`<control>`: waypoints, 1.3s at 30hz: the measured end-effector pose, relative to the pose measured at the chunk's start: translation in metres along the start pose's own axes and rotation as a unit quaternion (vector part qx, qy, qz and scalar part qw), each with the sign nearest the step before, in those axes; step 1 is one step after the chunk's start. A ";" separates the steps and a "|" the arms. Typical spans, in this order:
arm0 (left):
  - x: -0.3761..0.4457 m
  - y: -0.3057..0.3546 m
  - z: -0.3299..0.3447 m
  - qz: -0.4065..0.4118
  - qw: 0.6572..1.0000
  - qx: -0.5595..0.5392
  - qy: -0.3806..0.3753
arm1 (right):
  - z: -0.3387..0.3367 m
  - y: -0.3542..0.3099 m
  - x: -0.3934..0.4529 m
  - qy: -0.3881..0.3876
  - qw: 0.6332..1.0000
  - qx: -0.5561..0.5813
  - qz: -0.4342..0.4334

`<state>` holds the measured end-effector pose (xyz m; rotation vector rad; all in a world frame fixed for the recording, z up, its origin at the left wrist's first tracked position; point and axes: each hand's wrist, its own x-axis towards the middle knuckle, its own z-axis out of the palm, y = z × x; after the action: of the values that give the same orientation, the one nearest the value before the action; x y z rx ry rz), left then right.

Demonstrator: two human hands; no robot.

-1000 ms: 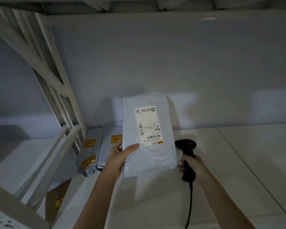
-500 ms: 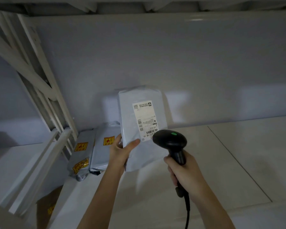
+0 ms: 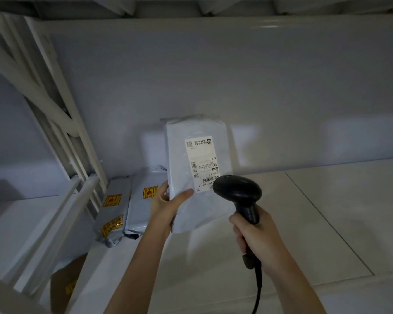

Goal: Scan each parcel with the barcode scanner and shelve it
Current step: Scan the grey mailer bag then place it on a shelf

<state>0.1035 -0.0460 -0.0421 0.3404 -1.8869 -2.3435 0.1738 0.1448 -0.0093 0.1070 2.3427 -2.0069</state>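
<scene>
- Your left hand [image 3: 166, 206] is clamped on the lower left edge of the parcel [image 3: 196, 175], thumb lying across the front, fingers tucked out of sight behind.
- You've got that parcel upright above the shelf [image 3: 327, 211], its front turned toward you, its top close to the back wall [image 3: 236, 75].
- Its white label [image 3: 201, 162] sits on the right half of the front, turned sideways, with a barcode at the lower end.
- Your right hand [image 3: 256, 236] is wrapped tight round the grip of the scanner [image 3: 237, 191], fingers closed on the handle.
- That scanner's black head is right in front of the label's lower end, covering part of the barcode; whether it touches the parcel, you can't tell.
- Its cord [image 3: 258, 291] drops from the bottom of the grip past your wrist and off the lower edge of view.
- Off to your left, two grey bags [image 3: 127, 214] stand leaning side by side at the shelf's left end, each with yellow and red stickers [image 3: 150, 192].
- Just beyond them, the white frame [image 3: 55, 123] of the rack rises with a slanted brace.
- Down below that corner, a brown box [image 3: 64, 288] shows on a lower level, dim, with a yellow mark on it.
- Light is low all round, so small print on the label is hard to read.
</scene>
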 end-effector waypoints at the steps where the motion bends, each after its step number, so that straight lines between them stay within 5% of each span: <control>1: 0.000 0.000 0.000 0.002 1.000 0.001 0.001 | -0.001 0.000 0.002 0.009 1.000 0.007 0.001; 8: -0.003 -0.009 -0.016 -0.038 0.997 -0.062 0.025 | -0.029 0.038 0.080 0.119 0.988 -0.004 0.093; 25: -0.048 -0.016 0.016 -0.082 0.989 -0.108 0.055 | -0.035 0.110 0.144 0.030 0.978 -0.046 0.199; 29: -0.061 -0.018 0.026 -0.079 0.986 -0.139 0.052 | -0.037 0.119 0.143 0.017 0.983 -0.079 0.165; 33: -0.075 -0.016 0.032 -0.058 0.985 -0.157 0.039 | -0.050 0.116 0.132 0.017 0.949 -0.309 0.058; 35: -0.081 -0.014 0.034 -0.056 0.985 -0.160 0.030 | -0.058 0.094 0.117 0.049 0.970 -0.237 -0.024; 36: -0.085 -0.012 0.034 -0.057 0.985 -0.164 0.020 | -0.062 0.075 0.102 0.049 0.993 -0.107 -0.030; 39: -0.099 -0.007 0.034 -0.068 0.983 -0.169 -0.012 | -0.081 0.045 0.050 -0.137 0.968 0.207 -0.017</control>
<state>0.1917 0.0101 -0.0317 0.4146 -1.4754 -2.7084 0.1281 0.2322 -0.0457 -0.1837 1.7516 -2.3241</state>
